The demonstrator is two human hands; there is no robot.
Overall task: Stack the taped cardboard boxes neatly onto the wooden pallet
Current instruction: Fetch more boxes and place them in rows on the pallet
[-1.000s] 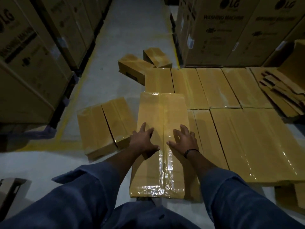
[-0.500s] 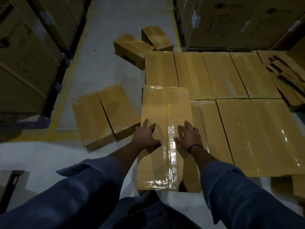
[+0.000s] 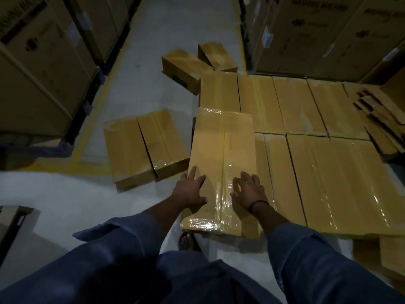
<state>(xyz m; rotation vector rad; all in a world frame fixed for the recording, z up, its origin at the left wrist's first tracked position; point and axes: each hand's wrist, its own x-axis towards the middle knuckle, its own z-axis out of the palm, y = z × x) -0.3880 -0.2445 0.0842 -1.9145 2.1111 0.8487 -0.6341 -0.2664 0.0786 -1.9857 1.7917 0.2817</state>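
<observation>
A long taped cardboard box (image 3: 221,150) lies on top of a flat layer of taped boxes (image 3: 328,172), at the layer's left edge, with its near end over the floor. My left hand (image 3: 190,190) presses flat on the box's near left part, fingers spread. My right hand (image 3: 248,188) lies flat on its near right part, a dark band on the wrist. Neither hand grips it. The pallet under the layer is hidden.
Two taped boxes (image 3: 144,148) lie side by side on the floor to the left. Two more boxes (image 3: 186,66) lie at the back. Loose cardboard pieces (image 3: 381,115) sit at the right. Tall appliance cartons (image 3: 43,62) line both sides of the aisle.
The box has slid a little away from me onto the layer. Both hands stay flat on its top and have spread further apart.
</observation>
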